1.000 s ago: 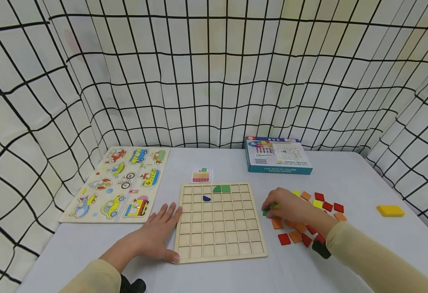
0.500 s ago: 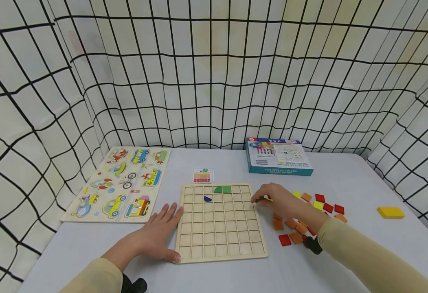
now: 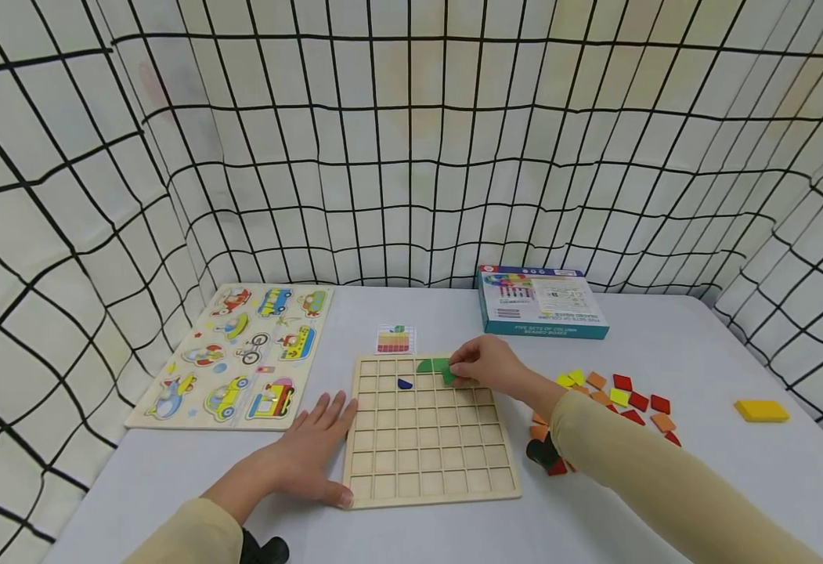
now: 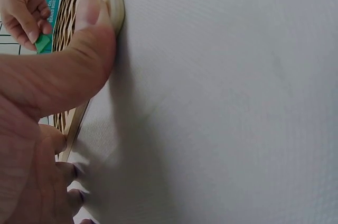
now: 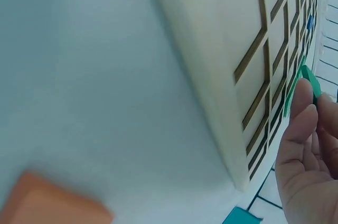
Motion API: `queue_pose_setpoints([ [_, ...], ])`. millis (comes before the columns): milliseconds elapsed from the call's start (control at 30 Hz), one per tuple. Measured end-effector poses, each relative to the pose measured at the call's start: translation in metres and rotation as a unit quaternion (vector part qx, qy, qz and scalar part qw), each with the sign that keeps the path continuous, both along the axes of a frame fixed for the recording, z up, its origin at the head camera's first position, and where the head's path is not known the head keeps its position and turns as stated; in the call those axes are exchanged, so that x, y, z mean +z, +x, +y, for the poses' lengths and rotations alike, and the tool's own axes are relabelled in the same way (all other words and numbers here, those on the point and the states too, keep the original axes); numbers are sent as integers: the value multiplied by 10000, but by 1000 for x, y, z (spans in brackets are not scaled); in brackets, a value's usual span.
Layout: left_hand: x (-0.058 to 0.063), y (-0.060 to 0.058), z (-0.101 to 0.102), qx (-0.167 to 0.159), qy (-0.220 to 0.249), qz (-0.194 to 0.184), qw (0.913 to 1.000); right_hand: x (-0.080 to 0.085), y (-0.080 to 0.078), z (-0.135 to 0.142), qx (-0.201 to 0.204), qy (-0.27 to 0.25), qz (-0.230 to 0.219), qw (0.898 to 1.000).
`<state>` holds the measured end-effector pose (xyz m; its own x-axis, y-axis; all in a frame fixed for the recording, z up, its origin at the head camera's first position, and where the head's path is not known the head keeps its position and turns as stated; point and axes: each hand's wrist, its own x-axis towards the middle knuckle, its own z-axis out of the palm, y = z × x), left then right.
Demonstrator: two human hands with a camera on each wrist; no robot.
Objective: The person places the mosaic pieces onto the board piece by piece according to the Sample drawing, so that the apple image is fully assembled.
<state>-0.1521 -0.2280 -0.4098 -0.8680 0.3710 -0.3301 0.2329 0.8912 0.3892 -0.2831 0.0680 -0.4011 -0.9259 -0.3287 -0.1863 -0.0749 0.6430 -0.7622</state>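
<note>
My right hand [image 3: 492, 366] pinches a green tile [image 5: 311, 81] between thumb and fingers, above the top rows of the wooden grid board [image 3: 428, 439]. Two green pieces lie in the board's top row, one with a curved side [image 3: 424, 366] and one partly covered by the held tile. A small dark blue piece [image 3: 405, 384] sits in the second row. On the board's left edge rests my left hand [image 3: 308, 458], fingers spread and straight; its thumb touches the near corner, as the left wrist view also shows.
A picture card [image 3: 396, 339] lies behind the board. Scattered red, orange and yellow tiles [image 3: 619, 397] lie to the right, partly behind my right sleeve. A vehicle puzzle board [image 3: 235, 360] is at left, a teal box [image 3: 543, 304] at back, a yellow block [image 3: 762, 410] far right.
My right hand has moved left from the tile pile to above the board's top rows, carrying a green tile. My left hand has stayed on the board's edge.
</note>
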Motion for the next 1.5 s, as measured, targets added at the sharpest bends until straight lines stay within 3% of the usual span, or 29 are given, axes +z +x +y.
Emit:
queue_pose_setpoints([
  [333,1,1,0,26,76,13,10000,-4,-3,-16,-179,247,-159,9994],
  [1100,-1,2,-1,-6,164,34,9999,-7,3,-17,371,693,657,9947],
  [1300,-2,3,0,-14,143,25,9999,4,1,1,432,778,680,9937],
  [1500,-1,2,-2,-14,73,42,10000,18,-2,51,239,868,717,9934],
])
